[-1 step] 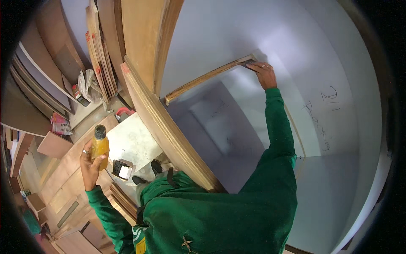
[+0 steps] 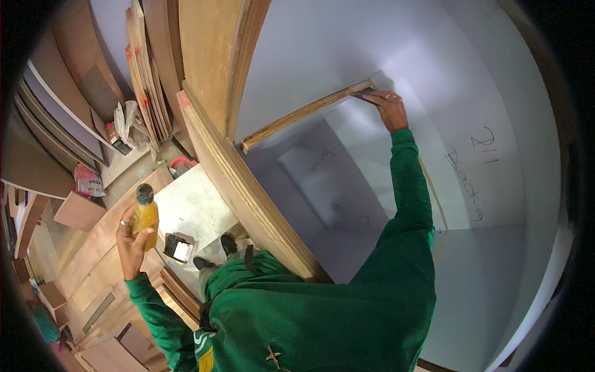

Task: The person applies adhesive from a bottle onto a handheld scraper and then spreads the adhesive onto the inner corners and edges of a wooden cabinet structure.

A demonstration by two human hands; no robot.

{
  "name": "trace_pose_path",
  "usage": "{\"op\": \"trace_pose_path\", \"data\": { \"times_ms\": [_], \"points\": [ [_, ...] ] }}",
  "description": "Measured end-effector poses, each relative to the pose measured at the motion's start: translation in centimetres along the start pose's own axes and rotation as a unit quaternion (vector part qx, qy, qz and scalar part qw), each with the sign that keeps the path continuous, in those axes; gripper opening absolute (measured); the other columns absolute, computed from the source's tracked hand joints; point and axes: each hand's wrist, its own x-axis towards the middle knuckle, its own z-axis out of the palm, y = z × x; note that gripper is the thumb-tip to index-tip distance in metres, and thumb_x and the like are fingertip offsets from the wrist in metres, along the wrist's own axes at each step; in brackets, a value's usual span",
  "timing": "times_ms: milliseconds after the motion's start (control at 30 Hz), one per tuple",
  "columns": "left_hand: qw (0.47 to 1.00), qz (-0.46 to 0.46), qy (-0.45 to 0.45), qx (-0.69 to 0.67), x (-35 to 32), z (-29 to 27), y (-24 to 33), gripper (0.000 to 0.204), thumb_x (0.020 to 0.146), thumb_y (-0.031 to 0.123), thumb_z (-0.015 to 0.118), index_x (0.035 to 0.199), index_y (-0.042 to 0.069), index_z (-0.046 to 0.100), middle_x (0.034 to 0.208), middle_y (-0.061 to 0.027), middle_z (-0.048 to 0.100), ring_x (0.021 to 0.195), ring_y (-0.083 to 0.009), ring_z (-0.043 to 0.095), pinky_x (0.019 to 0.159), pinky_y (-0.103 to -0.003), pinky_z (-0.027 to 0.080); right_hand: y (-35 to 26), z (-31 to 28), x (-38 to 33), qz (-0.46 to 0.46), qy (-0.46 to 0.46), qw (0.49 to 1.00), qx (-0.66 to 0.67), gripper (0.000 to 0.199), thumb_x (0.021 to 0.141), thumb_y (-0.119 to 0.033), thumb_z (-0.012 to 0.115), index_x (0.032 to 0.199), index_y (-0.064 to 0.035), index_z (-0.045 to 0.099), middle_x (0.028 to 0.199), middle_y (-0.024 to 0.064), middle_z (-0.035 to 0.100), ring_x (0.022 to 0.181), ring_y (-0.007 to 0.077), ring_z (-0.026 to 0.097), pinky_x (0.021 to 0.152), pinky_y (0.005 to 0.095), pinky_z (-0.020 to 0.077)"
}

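Note:
My left hand [image 2: 132, 245] is wrapped round a small bottle [image 2: 146, 217] of yellow liquid with a dark cap, held upright on the left. On the right, my stretched-out right hand [image 2: 390, 108] pinches a thin dark flat piece [image 2: 364, 95]. That piece lies against the right end of a narrow wooden edge [image 2: 304, 115] of a shelf or divider inside a white-lined cabinet [image 2: 310, 56]. What the piece is exactly, I cannot make out; my fingers cover part of it.
A thick wooden cabinet edge [image 2: 242, 180] runs between my body and the interior. Below on the left are a white board [image 2: 192, 201] and a small black box [image 2: 178, 247]. Wooden strips [image 2: 149, 87] and curved panels [image 2: 87, 56] lean at the back left.
My right hand and the bottle in my left hand have shifted very slightly. Both grips are the same.

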Motion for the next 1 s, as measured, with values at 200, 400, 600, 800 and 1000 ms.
{"op": "trace_pose_path", "data": {
  "times_ms": [200, 400, 600, 800, 1000],
  "points": [
    [0.999, -0.031, 0.004, 0.0, -1.3, -1.0, -1.0, 0.057, 0.085, 0.006, 0.075, 0.138, 0.002, 0.054, 0.127, -0.0091, 0.063, 0.115, -0.0192, 0.061, 0.101, -0.034, 0.048, -1.5, 0.2, 1.7, 0.009, 0.017, 0.999, 0.031, 0.037, 0.093, -0.011, 0.058, 0.119, -0.0328, 0.073, 0.118, 0.001, 0.071, 0.111, 0.027, 0.063, 0.099, 0.0448, 0.0476],
    [1.0, -0.022, 0.013, 0.004, -1.7, -0.9, -0.2, 0.059, 0.084, 0.008, 0.076, 0.139, 0.003, 0.054, 0.127, -0.0099, 0.063, 0.117, -0.0203, 0.061, 0.101, -0.035, 0.049, -0.7, -1.4, 0.8, -0.058, -0.002, 0.998, 0.024, 0.038, 0.093, -0.009, 0.057, 0.118, -0.0307, 0.073, 0.119, 0.0026, 0.07, 0.111, 0.0268, 0.064, 0.099, 0.0445, 0.0479],
    [0.999, -0.045, 0.009, -0.005, -2.4, -1.1, -1.1, 0.06, 0.084, 0.009, 0.076, 0.139, 0.003, 0.054, 0.128, -0.0106, 0.063, 0.117, -0.0206, 0.061, 0.101, -0.035, 0.049, 0.6, -0.3, 1.4, 0.004, 0.06, 0.998, 0.034, 0.04, 0.091, -0.007, 0.057, 0.12, -0.0305, 0.073, 0.119, 0.0026, 0.07, 0.11, 0.0263, 0.064, 0.099, 0.0434, 0.0472],
    [0.999, -0.036, 0.023, 0.009, -2.6, -0.7, -0.9, 0.06, 0.083, 0.011, 0.077, 0.138, 0.003, 0.054, 0.126, -0.0099, 0.064, 0.115, -0.0197, 0.062, 0.099, -0.035, 0.05, -0.5, 2.7, -0.1, 0.016, 0.089, 0.996, -0.013, 0.04, 0.088, -0.001, 0.061, 0.118, -0.0247, 0.074, 0.116, 0.0035, 0.071, 0.11, 0.0277, 0.063, 0.096, 0.0422, 0.0462],
    [0.998, -0.052, 0.037, -0.012, -3.5, -0.8, -1.3, 0.058, 0.084, 0.011, 0.076, 0.137, 0.004, 0.055, 0.124, -0.0093, 0.064, 0.112, -0.0188, 0.062, 0.097, -0.034, 0.05, 0.6, 0.8, -0.3, 0.009, 0.065, 0.998, 0.011, 0.04, 0.089, -0.002, 0.061, 0.119, -0.0239, 0.074, 0.117, 0.0052, 0.07, 0.111, 0.028, 0.062, 0.097, 0.0423, 0.0451]
  ]
}}
